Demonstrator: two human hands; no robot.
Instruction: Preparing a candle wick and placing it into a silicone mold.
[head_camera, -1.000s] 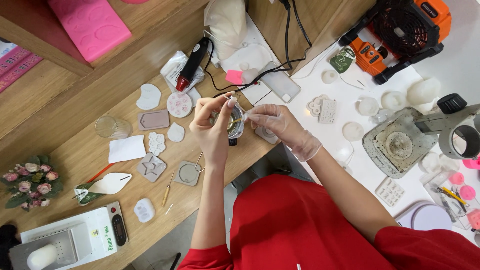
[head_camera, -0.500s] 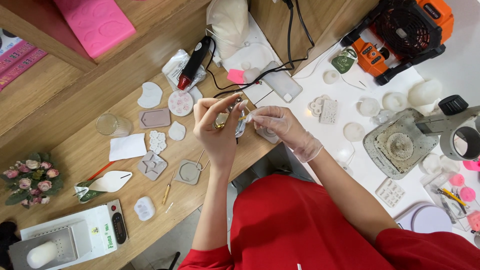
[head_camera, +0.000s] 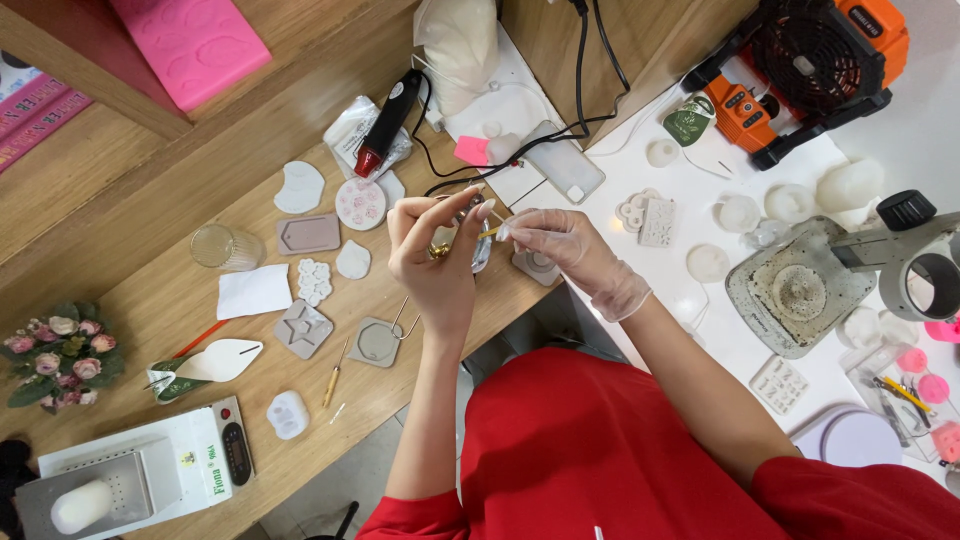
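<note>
Our left hand (head_camera: 432, 262) has its fingers (head_camera: 462, 215) curled tight around a small glass cup (head_camera: 478, 250), held up above the front edge of the wooden table (head_camera: 160, 310). Our gloved right hand (head_camera: 556, 242) pinches a thin wooden stick (head_camera: 490, 231) between thumb and forefinger, its tip reaching toward the cup's mouth. We judge the work mid-way: something in the cup is being stirred or picked at, nothing is yet set down, and the small moulds (head_camera: 303, 329) on the table wait unused. Against the frame a second back, the left hand has rolled over the cup so we see less of it, and the stick sits higher. Around us lie a black heat tool (head_camera: 385, 125), a clear tumbler (head_camera: 222, 247), a white scale (head_camera: 190, 462), an orange fan (head_camera: 800, 70) and a grey stand base (head_camera: 798, 287)
</note>
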